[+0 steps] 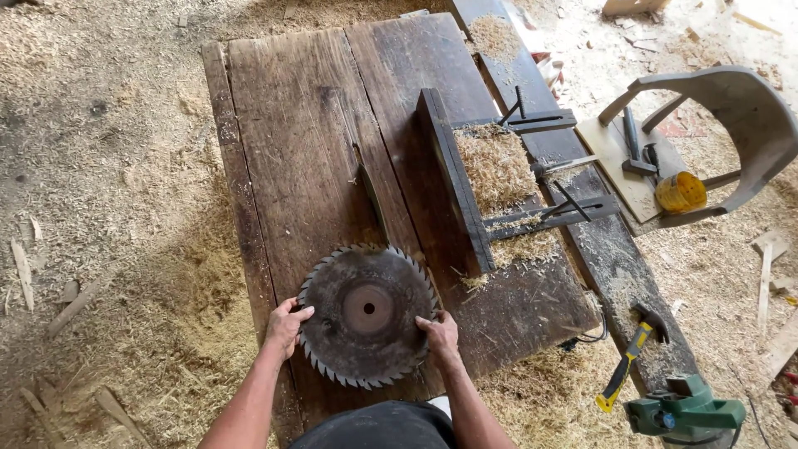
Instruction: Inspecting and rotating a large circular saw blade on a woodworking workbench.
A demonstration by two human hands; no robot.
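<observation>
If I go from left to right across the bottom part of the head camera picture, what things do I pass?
Sawdust on the floor → left hand → round toothed saw blade → right hand → hammer with a yellow and black handle → green tool.

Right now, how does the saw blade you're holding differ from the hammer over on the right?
The saw blade is a round, toothed, rusty dark disc; the hammer is long, with a yellow-and-black handle. Left hand and right hand grip the blade's rim; the hammer lies untouched. Both rest on worn wooden boards amid sawdust.
</observation>
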